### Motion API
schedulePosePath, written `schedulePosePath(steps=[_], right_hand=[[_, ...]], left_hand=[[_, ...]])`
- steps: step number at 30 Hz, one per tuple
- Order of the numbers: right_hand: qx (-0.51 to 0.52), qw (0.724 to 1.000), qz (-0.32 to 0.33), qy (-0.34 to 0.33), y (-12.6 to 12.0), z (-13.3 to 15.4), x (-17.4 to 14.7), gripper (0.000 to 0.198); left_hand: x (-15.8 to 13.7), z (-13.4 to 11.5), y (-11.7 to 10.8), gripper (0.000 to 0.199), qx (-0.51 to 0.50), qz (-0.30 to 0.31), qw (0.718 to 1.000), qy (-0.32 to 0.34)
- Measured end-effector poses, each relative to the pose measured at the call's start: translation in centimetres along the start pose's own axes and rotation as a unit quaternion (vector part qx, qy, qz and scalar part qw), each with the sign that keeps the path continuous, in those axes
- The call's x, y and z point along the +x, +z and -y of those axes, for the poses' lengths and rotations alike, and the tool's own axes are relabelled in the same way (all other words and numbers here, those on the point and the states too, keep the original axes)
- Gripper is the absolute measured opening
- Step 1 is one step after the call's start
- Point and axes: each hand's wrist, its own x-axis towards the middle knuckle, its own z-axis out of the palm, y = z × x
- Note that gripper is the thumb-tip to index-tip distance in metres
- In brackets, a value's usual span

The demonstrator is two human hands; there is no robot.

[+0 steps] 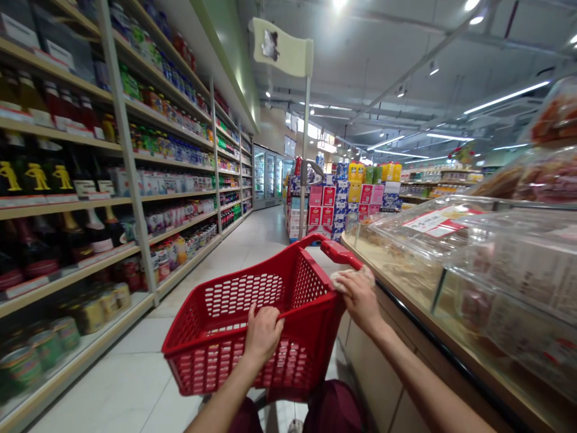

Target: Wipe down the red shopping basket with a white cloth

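Observation:
A red plastic shopping cart [311, 337] stands sideways right in front of me, its basket pointing left and holding nothing that I can see. My left hand [262, 331] grips the near rim of the basket, fingers curled over the edge. At the cart's handle end, my right hand [358, 294] presses a whitish cloth [367, 275] against the red plastic beside the handle [340, 251]. Part of the cloth is hidden under the fingers.
Tall shelves [135, 198] of bottles and cans line the left. Close on the right runs a wooden display counter [406, 300] with clear plastic bins [478, 240]. Stacked drink cartons [322, 207] stand ahead by a signpost [305, 132]. A tiled aisle [264, 222] leads toward glass-door fridges [265, 171].

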Motion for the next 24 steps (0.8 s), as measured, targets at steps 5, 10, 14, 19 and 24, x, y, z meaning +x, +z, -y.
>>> schedulePosePath(steps=[5,10,14,19,24], right_hand=[[-0.039,0.994,0.078,-0.07,1.2,2.0,0.1,0.032],[-0.055,0.994,-0.077,0.061,-0.6,-1.5,0.6,0.027],[0.007,0.995,-0.079,-0.059,1.5,0.2,-0.9,0.027],[0.018,0.983,-0.179,-0.024,2.7,0.7,-2.1,0.027],[0.084,0.992,-0.088,-0.035,6.3,1.4,-9.6,0.031]], left_hand=[[0.2,-0.4,-0.4,0.02,0.036,0.007,0.999,-0.021],[0.5,-0.2,0.5,0.019,0.032,-0.002,0.997,-0.065],[0.8,0.2,0.7,0.022,0.027,0.044,0.996,-0.074],[1.1,0.2,0.5,0.024,0.047,0.058,0.993,-0.09],[1.5,-0.1,0.7,0.025,0.015,0.054,0.987,-0.154]])
